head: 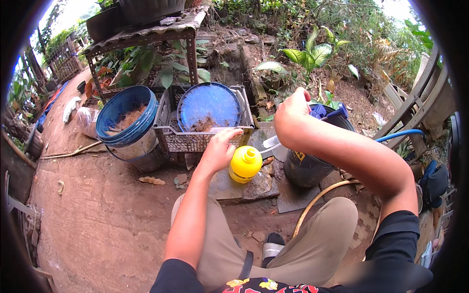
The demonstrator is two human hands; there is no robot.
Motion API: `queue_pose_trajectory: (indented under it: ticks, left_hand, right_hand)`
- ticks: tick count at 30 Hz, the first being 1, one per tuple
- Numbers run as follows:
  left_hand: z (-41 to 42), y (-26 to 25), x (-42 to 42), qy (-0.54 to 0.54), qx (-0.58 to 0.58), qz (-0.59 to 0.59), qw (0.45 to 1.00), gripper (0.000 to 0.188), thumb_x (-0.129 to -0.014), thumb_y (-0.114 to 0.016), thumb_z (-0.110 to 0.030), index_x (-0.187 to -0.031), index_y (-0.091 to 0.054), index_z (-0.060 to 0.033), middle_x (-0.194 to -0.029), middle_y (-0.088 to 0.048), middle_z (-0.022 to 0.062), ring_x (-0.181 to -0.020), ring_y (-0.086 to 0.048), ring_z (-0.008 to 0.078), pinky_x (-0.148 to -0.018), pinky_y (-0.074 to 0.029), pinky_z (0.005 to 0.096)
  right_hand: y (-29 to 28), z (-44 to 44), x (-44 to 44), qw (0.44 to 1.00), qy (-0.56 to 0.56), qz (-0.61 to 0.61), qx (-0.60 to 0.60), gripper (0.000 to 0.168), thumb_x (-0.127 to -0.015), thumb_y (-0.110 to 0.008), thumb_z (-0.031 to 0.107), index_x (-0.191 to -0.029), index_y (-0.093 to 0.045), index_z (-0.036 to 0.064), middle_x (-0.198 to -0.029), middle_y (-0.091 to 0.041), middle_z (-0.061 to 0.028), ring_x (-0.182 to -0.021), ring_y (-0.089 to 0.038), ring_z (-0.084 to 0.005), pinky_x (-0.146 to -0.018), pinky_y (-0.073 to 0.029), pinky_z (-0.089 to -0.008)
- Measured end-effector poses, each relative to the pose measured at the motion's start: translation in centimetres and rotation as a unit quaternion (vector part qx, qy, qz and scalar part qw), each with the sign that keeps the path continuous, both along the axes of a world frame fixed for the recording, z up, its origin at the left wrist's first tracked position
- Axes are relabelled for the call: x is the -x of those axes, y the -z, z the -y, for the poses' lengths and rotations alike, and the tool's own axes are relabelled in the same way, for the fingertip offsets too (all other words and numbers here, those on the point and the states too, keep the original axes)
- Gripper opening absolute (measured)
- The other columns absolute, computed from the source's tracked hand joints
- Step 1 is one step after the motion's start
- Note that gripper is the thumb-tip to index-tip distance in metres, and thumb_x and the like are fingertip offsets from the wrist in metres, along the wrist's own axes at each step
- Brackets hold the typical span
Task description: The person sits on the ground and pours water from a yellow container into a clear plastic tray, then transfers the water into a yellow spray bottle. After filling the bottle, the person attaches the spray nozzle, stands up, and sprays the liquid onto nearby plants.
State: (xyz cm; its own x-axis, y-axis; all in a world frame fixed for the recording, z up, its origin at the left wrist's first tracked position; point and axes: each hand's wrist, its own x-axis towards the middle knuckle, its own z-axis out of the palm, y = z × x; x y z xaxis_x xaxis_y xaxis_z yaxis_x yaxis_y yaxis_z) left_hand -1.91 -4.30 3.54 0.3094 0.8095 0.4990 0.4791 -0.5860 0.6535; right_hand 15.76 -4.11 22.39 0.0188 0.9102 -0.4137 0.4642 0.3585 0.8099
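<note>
A yellow plastic bottle (pixel 244 166) with an uncapped round mouth stands upright on a wet stone slab (pixel 261 188). Beside its upper left side is my left hand (pixel 219 148), fingers stretched out over the crate's near edge; whether it touches the bottle cannot be told. My right hand (pixel 295 106) is raised over the dark bucket (pixel 306 168), its wrist bent and its fingers mostly hidden. Just below that hand a white plastic nozzle piece with a thin tube (pixel 271 142) shows; its hold on it is unclear. A blue plastic handle (pixel 335 111) lies across the bucket's top.
A grey plastic crate (pixel 190 141) bears a blue lid (pixel 210 104) with brown fibre. To its left stands a blue-rimmed bucket (pixel 126 137) holding fibre. A yellowish hose (pixel 315 197) curves by my right knee; a blue hose (pixel 399 134) lies farther right. Behind are a metal shelf (pixel 190 55) and plants.
</note>
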Motion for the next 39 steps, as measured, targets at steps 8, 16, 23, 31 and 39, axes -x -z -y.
queue_pose_trajectory:
  ticks: [8,16,23,31,39]
  left_hand:
    - [-0.9,0.9,-1.0,0.025,0.029,0.008,0.999,0.051,-0.078,-0.052,0.005,-0.127,-0.066,0.0002,-0.123,-0.068,0.0214,-0.115,-0.065,0.037,-0.101,-0.051,0.0411]
    - [-1.3,3.7,1.5,-0.071,0.15,-0.07,0.984,0.05,-0.077,-0.056,0.004,-0.124,-0.07,0.0001,-0.122,-0.068,0.0255,-0.117,-0.065,0.0391,-0.106,-0.049,0.0436]
    - [-2.5,5.7,2.2,-0.087,0.21,-0.087,0.97,0.049,-0.082,-0.058,0.004,-0.13,-0.068,-0.0016,-0.125,-0.072,0.0175,-0.11,-0.071,0.0277,-0.099,-0.054,0.0375]
    - [-2.2,6.7,3.0,-0.046,0.232,-0.091,0.967,0.057,-0.081,-0.058,0.005,-0.137,-0.061,0.0005,-0.131,-0.068,0.0183,-0.12,-0.067,0.0293,-0.105,-0.053,0.0379]
    - [-2.6,6.2,-1.2,0.067,0.149,-0.129,0.978,0.067,-0.079,-0.083,-0.015,-0.141,-0.06,-0.0041,-0.126,-0.067,0.0186,-0.115,-0.067,0.0317,-0.1,-0.054,0.0407]
  right_hand:
    - [4.2,-2.1,2.3,0.994,-0.001,0.104,-0.018,0.03,-0.082,-0.08,0.028,-0.106,-0.077,0.01,-0.093,-0.072,-0.0064,-0.083,-0.067,-0.0264,-0.08,-0.043,-0.0522]
    - [15.1,-3.9,8.0,0.967,-0.103,0.232,0.0,0.029,-0.087,-0.07,0.022,-0.108,-0.069,0.003,-0.093,-0.067,-0.0103,-0.088,-0.063,-0.0273,-0.081,-0.039,-0.0507]
    - [19.9,-0.7,6.1,0.951,-0.3,0.071,-0.021,0.029,-0.087,-0.068,0.021,-0.112,-0.071,0.008,-0.099,-0.061,-0.0046,-0.108,-0.054,-0.0255,-0.096,-0.036,-0.0511]
    - [13.5,2.4,-2.9,0.774,-0.252,-0.576,-0.077,0.02,-0.084,-0.07,0.025,-0.09,-0.073,0.007,-0.095,-0.068,-0.0105,-0.098,-0.068,-0.0299,-0.086,-0.054,-0.0438]
    - [20.7,-1.6,-12.9,0.66,0.082,-0.745,0.039,0.104,-0.072,-0.092,0.048,-0.149,-0.044,-0.002,-0.134,-0.063,-0.0286,-0.104,-0.074,-0.0339,-0.092,-0.058,-0.0423]
